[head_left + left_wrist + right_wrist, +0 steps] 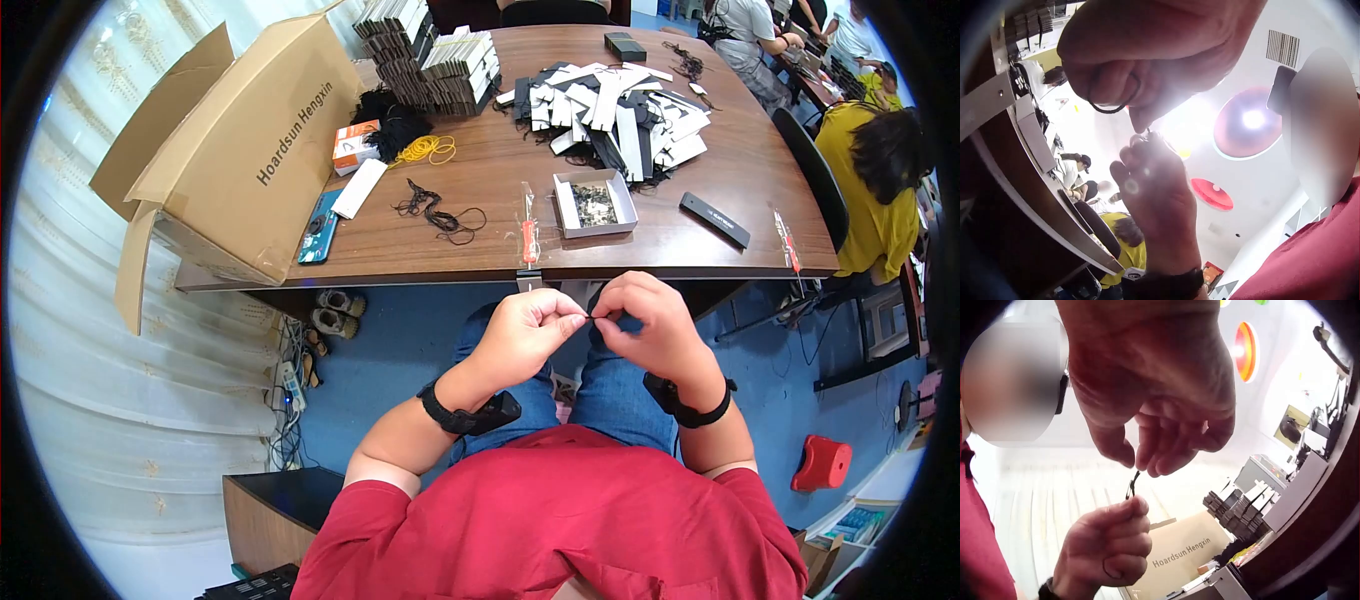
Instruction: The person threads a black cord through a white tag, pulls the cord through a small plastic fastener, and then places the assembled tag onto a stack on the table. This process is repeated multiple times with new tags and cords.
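Note:
Both hands meet above the lap, just off the table's front edge. The left hand (530,335) pinches a thin black cord (1130,487) between thumb and forefinger; in the left wrist view a loop of the black cord (1112,111) curves around its curled fingers. Opposite it, the right hand (645,318) has thumb and fingertips together at the other end of the short dark piece. In the right wrist view the left hand (1107,547) is below and the right hand (1160,394) above, a small gap between them bridged by the cord.
On the table (370,262) stand a large carton (260,150), stacked grey pieces (430,70), a pile of black and white strips (620,115), a small white box (596,228), black cords (440,212), a black bar (714,220) and a phone (319,228). People sit at the right.

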`<state>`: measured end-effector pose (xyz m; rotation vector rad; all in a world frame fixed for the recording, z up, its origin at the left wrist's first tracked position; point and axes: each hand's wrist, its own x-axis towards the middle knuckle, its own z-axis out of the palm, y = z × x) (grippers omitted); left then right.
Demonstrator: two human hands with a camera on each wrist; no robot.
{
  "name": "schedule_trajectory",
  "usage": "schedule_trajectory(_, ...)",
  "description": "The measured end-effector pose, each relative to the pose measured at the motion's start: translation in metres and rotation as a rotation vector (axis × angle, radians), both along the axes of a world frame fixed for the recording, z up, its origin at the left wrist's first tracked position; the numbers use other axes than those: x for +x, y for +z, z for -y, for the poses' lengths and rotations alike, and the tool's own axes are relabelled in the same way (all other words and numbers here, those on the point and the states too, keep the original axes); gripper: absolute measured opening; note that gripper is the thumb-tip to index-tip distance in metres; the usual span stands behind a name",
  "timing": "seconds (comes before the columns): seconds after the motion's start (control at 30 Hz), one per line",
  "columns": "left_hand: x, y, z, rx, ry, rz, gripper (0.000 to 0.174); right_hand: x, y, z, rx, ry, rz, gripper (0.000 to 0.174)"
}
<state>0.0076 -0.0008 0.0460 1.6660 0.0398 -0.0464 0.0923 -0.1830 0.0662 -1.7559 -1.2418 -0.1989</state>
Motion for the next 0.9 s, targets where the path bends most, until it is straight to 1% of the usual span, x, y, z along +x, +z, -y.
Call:
schedule_trajectory(0.07, 0.001, -0.006, -0.005, -0.029, 0.017, 0.077, 0.010, 0.001, 0.003, 0.007, 0.079, 0.008, -0.249, 0.018)
schedule_trajectory(0.1, 0.002, -0.007, -0.008, -0.044, 0.026, 0.117, 0.010, 0.007, 0.000, 0.012, 0.077, -0.073, -0.215, 0.018)
schedule_trajectory(0.17, 0.002, -0.006, -0.010, -0.027, 0.039, 0.100, 0.010, 0.012, 0.000, 0.013, 0.114, -0.090, -0.208, 0.018)
schedule_trajectory(0.27, 0.001, -0.002, -0.010, -0.036, 0.037, 0.075, 0.010, 0.001, 0.006, -0.001, 0.070, 0.006, -0.146, 0.026)
schedule_trajectory(0.3, 0.001, -0.003, -0.010, -0.040, 0.037, 0.072, 0.010, -0.002, 0.005, -0.006, 0.044, 0.005, -0.097, 0.027)
schedule_trajectory(0.37, 0.001, -0.004, -0.011, -0.049, 0.033, 0.069, 0.010, -0.001, 0.001, -0.016, 0.013, 0.009, 0.130, 0.021)
schedule_trajectory(0.47, -0.002, -0.005, -0.014, -0.039, 0.024, 0.050, 0.011, 0.000, -0.005, -0.016, -0.046, 0.001, 0.109, 0.015)
schedule_trajectory(0.53, -0.006, -0.003, -0.017, -0.009, 0.021, 0.013, 0.011, -0.004, -0.011, -0.020, 0.004, -0.069, 0.023, 0.014)
schedule_trajectory(0.6, -0.007, -0.018, -0.028, -0.054, 0.013, 0.055, 0.011, -0.003, -0.022, -0.021, 0.067, -0.160, -0.068, 0.013)
schedule_trajectory(0.63, -0.008, -0.027, -0.033, -0.080, 0.008, 0.075, 0.012, -0.002, -0.028, -0.020, 0.038, -0.174, -0.097, 0.012)
schedule_trajectory(0.67, -0.011, -0.033, -0.040, -0.125, -0.018, 0.019, 0.013, -0.002, -0.033, -0.018, 0.009, -0.190, -0.126, 0.011)
schedule_trajectory(0.77, -0.016, -0.045, -0.053, -0.002, 0.032, 0.035, 0.018, -0.005, -0.054, -0.019, -0.046, -0.240, -0.167, 0.009)
schedule_trajectory(0.8, -0.016, -0.051, -0.056, 0.085, 0.066, 0.111, 0.026, -0.006, -0.060, -0.020, -0.046, -0.255, -0.196, 0.008)
schedule_trajectory(0.9, -0.011, -0.058, -0.058, 0.074, 0.158, 0.243, 0.033, -0.009, -0.069, -0.025, -0.059, -0.298, -0.258, 0.008)
